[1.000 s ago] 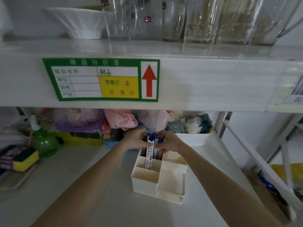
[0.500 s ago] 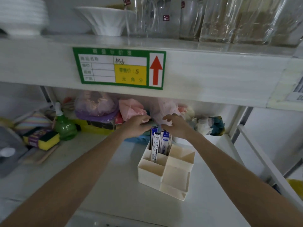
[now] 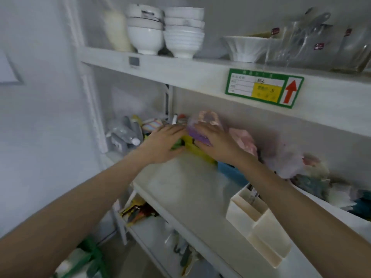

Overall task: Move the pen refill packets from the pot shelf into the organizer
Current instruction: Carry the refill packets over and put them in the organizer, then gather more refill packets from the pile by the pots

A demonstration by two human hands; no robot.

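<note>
The cream organizer (image 3: 259, 227) stands on the white shelf (image 3: 192, 193) at the lower right. Pen refill packets (image 3: 253, 193) stick out of its back compartment, mostly hidden behind my right forearm. My left hand (image 3: 162, 144) and my right hand (image 3: 215, 143) reach side by side to the back left of the shelf, fingers spread over a purple packet (image 3: 195, 135) and something yellow and green (image 3: 186, 143). Blur hides whether either hand grips anything.
White bowls (image 3: 162, 31) and glass cups (image 3: 313, 47) fill the upper shelf, with a green price label (image 3: 264, 88) on its edge. Pink and white puffs (image 3: 281, 157) line the back wall. Grey bottles (image 3: 125, 135) lie at the far left. A lower shelf holds packets (image 3: 138, 211).
Both hands let go of the packets in the organizer and moved left along the shelf to the purple packet. My view swung left, so the organizer now sits at the lower right.
</note>
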